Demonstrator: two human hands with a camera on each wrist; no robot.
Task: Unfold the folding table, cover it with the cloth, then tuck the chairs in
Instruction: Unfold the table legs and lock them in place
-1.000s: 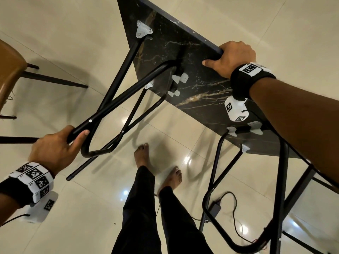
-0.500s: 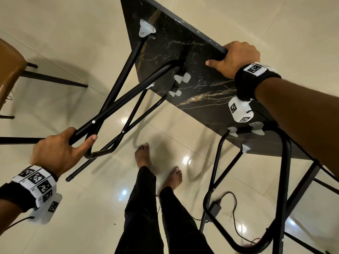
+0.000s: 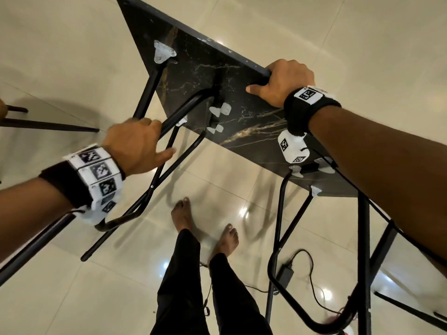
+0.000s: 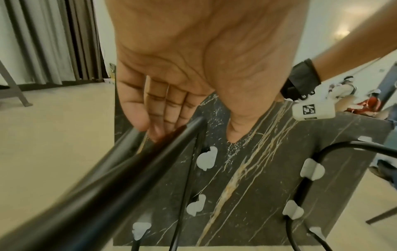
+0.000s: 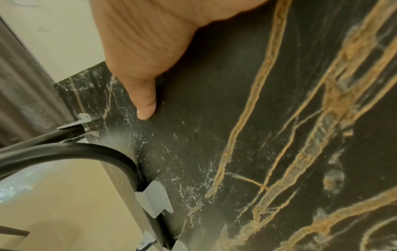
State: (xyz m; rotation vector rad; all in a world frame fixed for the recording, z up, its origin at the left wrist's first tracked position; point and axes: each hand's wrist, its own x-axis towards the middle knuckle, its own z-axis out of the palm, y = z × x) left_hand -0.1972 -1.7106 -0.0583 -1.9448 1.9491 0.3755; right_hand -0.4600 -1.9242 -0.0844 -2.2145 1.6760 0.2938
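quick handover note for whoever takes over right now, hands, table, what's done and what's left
Left hand: fingers over the black leg frame, thumb out; grip looks loose.
Right hand: holds the far edge of the tabletop, thumb on the underside.
Table is tipped, underside facing you, both leg frames swung out.
Left: set it upright, cloth (not in view), tuck chairs.

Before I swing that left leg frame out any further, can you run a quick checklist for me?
1. Right hand holds the tabletop edge: ok, fingers curled over it.
2. Left hand grip on the leg frame: not ok, fingers only rest on the tube, nearly straight.
3. Feet away from the frame's swing: cannot tell.
4. Power adapter and its cable near the other leg frame: not ok, trip risk.
5. Leg lock engaged: cannot tell.
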